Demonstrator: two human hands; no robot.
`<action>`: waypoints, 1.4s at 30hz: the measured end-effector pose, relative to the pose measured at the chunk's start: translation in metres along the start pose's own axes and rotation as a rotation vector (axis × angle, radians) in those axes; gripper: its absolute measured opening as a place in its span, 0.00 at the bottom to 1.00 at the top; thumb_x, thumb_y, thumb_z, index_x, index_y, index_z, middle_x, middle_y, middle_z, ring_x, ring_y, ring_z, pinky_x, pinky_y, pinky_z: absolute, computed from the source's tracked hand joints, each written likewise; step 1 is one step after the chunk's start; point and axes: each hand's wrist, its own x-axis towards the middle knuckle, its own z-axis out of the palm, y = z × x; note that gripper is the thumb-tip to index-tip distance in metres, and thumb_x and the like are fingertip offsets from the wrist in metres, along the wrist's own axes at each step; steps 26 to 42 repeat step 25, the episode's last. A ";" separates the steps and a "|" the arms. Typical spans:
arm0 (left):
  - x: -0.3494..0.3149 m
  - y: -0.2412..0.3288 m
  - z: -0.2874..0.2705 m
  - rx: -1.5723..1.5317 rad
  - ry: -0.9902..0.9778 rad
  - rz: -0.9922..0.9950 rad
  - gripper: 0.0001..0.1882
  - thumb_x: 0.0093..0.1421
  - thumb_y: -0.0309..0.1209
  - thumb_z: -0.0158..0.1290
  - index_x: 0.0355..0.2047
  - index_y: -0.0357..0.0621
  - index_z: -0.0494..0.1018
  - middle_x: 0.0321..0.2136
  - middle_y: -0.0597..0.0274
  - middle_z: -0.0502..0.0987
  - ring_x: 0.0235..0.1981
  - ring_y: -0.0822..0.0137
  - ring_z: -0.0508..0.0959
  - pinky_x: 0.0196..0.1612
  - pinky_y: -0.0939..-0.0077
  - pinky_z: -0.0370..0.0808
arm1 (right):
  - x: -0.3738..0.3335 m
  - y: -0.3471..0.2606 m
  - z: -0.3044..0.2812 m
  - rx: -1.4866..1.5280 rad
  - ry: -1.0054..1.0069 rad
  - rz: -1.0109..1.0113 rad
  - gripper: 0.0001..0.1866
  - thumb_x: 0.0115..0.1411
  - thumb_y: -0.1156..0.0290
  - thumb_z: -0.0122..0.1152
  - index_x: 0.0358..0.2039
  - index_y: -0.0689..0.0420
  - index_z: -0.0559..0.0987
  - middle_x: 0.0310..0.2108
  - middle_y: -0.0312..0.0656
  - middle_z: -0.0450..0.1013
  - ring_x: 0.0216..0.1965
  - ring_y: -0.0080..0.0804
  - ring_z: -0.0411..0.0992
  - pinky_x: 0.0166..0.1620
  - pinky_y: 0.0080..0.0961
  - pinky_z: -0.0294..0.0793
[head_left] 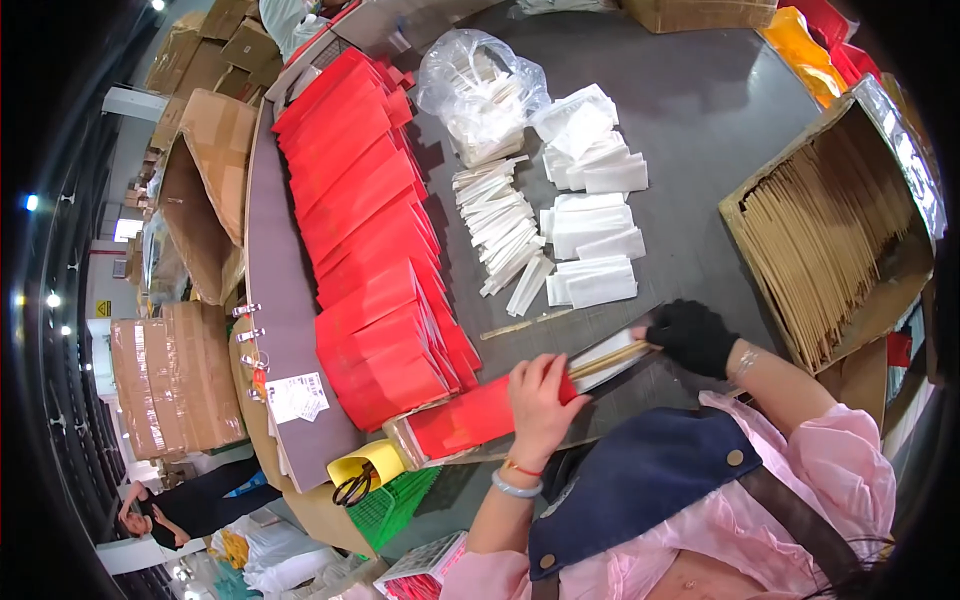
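Observation:
My bare left hand (540, 405) is closed around the open end of a long red paper sleeve (462, 415), which lies slanted at the table's near edge. Out of that end stick thin light-brown sticks (615, 358) together with a white slip (604, 362). My right hand (695, 340), in a black glove with bare fingertips, pinches their far end; its grip is partly hidden. Just beyond my left hand stands a long row of overlapping red sleeves (365, 220).
Stacks of white paper packets (592, 226) and narrow white strips (497, 225) lie mid-table, below a clear plastic bag (480, 90). A carton (765, 270) of brown flat pieces stands right. A yellow holder (362, 463) with black scissors hangs at the near left edge.

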 end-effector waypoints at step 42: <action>0.044 -0.060 -0.109 0.453 0.282 -0.049 0.20 0.43 0.23 0.60 0.40 0.48 0.78 0.54 0.50 0.68 0.56 0.46 0.67 0.61 0.56 0.64 | 0.023 -0.045 -0.074 -0.001 0.042 0.184 0.32 0.42 0.52 0.72 0.46 0.54 0.74 0.45 0.44 0.70 0.51 0.44 0.67 0.54 0.39 0.61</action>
